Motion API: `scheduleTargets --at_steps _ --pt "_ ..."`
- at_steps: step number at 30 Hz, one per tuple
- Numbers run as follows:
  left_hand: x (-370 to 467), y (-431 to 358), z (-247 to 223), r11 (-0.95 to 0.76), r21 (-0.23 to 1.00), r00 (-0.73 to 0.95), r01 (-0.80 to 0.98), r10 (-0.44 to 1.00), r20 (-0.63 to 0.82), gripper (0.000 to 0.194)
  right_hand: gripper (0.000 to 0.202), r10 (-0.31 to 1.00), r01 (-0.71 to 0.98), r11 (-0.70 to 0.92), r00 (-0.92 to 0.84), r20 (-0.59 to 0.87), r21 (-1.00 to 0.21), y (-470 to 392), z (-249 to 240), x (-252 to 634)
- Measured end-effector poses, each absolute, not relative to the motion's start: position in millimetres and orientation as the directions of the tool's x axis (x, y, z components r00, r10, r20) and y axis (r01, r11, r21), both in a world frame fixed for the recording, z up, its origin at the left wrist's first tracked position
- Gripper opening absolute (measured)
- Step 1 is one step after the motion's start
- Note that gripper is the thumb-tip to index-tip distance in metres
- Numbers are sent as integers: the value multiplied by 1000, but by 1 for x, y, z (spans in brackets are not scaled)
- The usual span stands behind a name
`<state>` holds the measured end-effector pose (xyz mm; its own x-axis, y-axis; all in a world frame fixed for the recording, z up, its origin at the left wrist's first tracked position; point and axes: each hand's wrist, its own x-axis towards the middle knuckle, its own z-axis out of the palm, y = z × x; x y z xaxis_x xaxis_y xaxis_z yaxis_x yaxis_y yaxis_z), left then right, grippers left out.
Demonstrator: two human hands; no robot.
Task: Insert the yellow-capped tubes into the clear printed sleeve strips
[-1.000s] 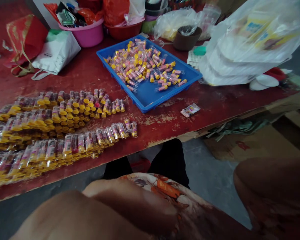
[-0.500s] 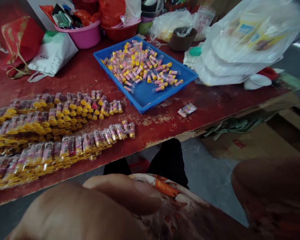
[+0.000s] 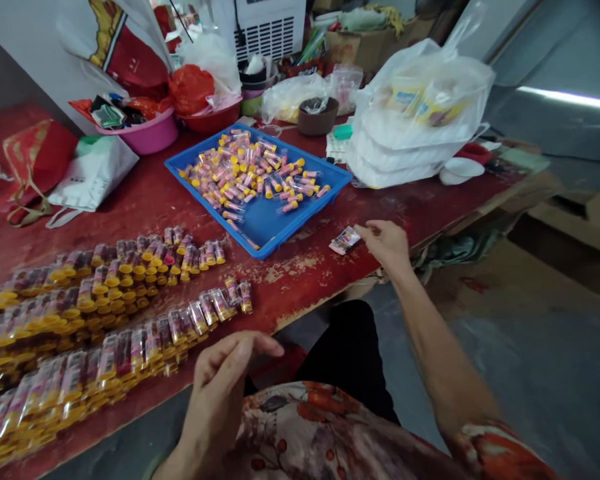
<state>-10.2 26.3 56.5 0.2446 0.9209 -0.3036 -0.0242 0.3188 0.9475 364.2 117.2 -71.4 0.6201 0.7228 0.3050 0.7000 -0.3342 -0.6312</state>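
Observation:
My right hand [image 3: 386,245] reaches over the red table, its fingertips at the right edge of a small stack of printed labels [image 3: 345,240]. Thumb and forefinger are pinched together there. Over my lap, near the table's front edge, my left hand [image 3: 225,380] is raised with its fingers bent and thumb apart; nothing shows in it. A blue tray [image 3: 263,248] holds many small clear tubes with yellow caps and pink contents [image 3: 250,170]. Rows of labelled, yellow-ended tubes [image 3: 115,353] are piled along the left side of the table.
White foam boxes in a plastic bag [image 3: 405,147] stand right of the tray, with a white bowl [image 3: 461,171] beside them. Behind are a brown pot [image 3: 318,119] and a pink basin [image 3: 147,133]. Paper and cloth bags lie at the left. Cardboard boxes sit on the floor at right.
My right hand has come out over the table to the labels. My left hand, earlier large and close to the camera, is now lower and smaller. The view has shifted, showing more behind the table.

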Motion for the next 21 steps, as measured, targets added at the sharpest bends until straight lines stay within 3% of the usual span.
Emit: scheduleTargets --at_steps 3,7,15,19,21 --pt "20 48 26 434 890 337 -138 866 -370 26 43 736 639 -428 657 164 -639 130 -80 360" --pt "45 59 -8 516 838 384 -176 820 -425 27 35 762 589 -424 643 81 -688 133 -78 350" --pt "75 80 -31 495 835 325 -241 851 -412 35 34 836 296 -221 548 -25 -929 124 -77 330" --pt "88 88 -28 428 862 271 -273 894 -358 41 38 899 95 -133 431 -80 -987 106 -57 302" --pt "92 90 -25 503 817 353 -283 846 -399 43 35 933 9 -108 346 -98 -994 94 -45 281"
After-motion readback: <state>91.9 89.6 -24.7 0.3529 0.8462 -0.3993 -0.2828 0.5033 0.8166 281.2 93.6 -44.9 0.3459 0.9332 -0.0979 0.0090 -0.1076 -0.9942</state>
